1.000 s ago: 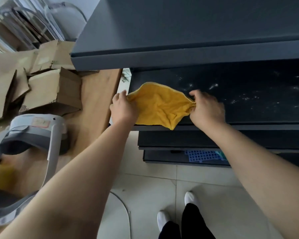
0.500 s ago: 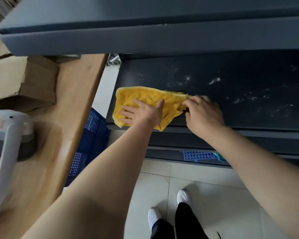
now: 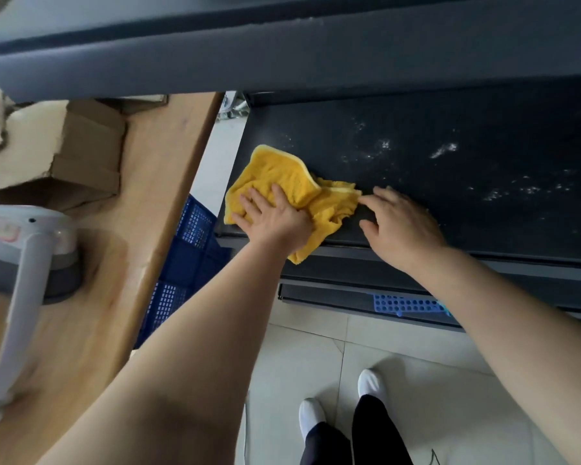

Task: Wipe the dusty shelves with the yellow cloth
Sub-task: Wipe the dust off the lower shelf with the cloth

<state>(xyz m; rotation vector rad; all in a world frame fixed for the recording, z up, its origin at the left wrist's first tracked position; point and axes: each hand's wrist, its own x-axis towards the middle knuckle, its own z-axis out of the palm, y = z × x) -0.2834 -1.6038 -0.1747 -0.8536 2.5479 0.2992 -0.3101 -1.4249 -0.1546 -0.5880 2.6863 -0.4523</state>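
A yellow cloth (image 3: 292, 179) lies crumpled at the front left corner of a dark shelf (image 3: 450, 213), one corner hanging over the front edge. My left hand (image 3: 275, 219) presses flat on the cloth with its fingers spread. My right hand (image 3: 399, 226) rests on the shelf just right of the cloth, fingers apart, its fingertips touching the cloth's right edge. White dust specks (image 3: 443, 151) dot the shelf to the right and behind my hands.
An upper shelf (image 3: 282, 55) overhangs the dusty one. A wooden table (image 3: 108, 263) on the left carries cardboard boxes (image 3: 81, 152) and a white device (image 3: 24, 263). A blue crate (image 3: 185, 256) sits between table and shelf. Lower shelves hold a blue perforated item (image 3: 406, 305). My feet (image 3: 339, 407) stand on tiled floor.
The cloth went from stretched between both hands to lying on the shelf. My left hand now presses flat on it. My right hand has let go and opened beside it.
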